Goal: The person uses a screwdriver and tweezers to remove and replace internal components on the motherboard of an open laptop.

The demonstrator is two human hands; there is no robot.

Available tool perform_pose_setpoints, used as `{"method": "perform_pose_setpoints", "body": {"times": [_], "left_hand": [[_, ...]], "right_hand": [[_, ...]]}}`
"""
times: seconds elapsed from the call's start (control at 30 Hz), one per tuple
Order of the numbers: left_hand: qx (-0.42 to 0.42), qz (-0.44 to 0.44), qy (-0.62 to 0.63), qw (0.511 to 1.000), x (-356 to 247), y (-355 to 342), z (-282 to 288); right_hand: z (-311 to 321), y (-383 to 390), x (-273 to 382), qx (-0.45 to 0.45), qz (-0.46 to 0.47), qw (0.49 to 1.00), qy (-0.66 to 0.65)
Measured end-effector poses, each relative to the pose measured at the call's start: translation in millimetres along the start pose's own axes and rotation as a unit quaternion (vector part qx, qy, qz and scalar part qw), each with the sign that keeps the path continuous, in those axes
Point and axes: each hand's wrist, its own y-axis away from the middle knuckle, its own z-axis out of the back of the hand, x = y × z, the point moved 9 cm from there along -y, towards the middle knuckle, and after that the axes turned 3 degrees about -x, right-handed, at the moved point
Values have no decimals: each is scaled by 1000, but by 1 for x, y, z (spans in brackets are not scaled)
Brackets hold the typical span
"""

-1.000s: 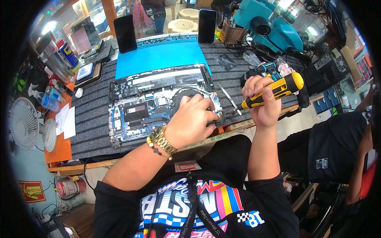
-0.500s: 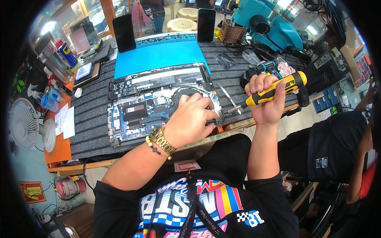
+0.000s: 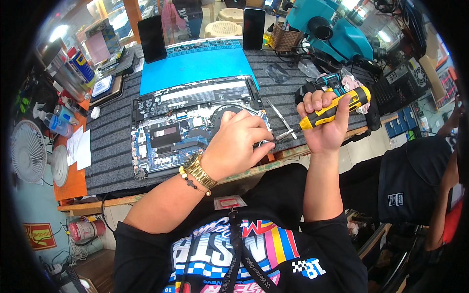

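Note:
An opened laptop (image 3: 166,136) lies on the grey mat with its battery (image 3: 200,96), blue circuit board and round fan showing. Over the fan and the laptop's right edge, my left hand (image 3: 233,145) is bent palm down. Its thumb and index finger come close together at the right corner; what is between them is too small to tell. My right hand (image 3: 325,119) is wrapped around a yellow and black screwdriver (image 3: 337,109), raised off the bench. The screwdriver's thin shaft points down-left toward my left fingertips. Metal tweezers (image 3: 280,115) lie on the mat between my hands.
Behind the laptop is a blue work mat (image 3: 195,71), with two phones (image 3: 152,39) (image 3: 253,29) upright at its back. A teal microscope (image 3: 337,36) and a cordless drill (image 3: 330,83) stand right. At left are papers (image 3: 80,150) and a fan (image 3: 30,146). Another person stands right.
My right hand has shifted the screwdriver slightly left and down, its shaft nearer my left hand. My left thumb and fingers have moved a little right, toward the shaft.

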Motion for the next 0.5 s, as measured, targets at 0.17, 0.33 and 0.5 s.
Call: {"method": "perform_pose_setpoints", "body": {"times": [0.17,0.33,0.5], "left_hand": [[3,15,-33,999,6,1,-2],[-6,23,-56,998,7,1,-1],[-1,27,-58,998,9,2,-2]], "right_hand": [[1,2,2,2,17,999,31],[0,6,4,20,46,991,121],[-6,12,2,33,61,982,173]]}}
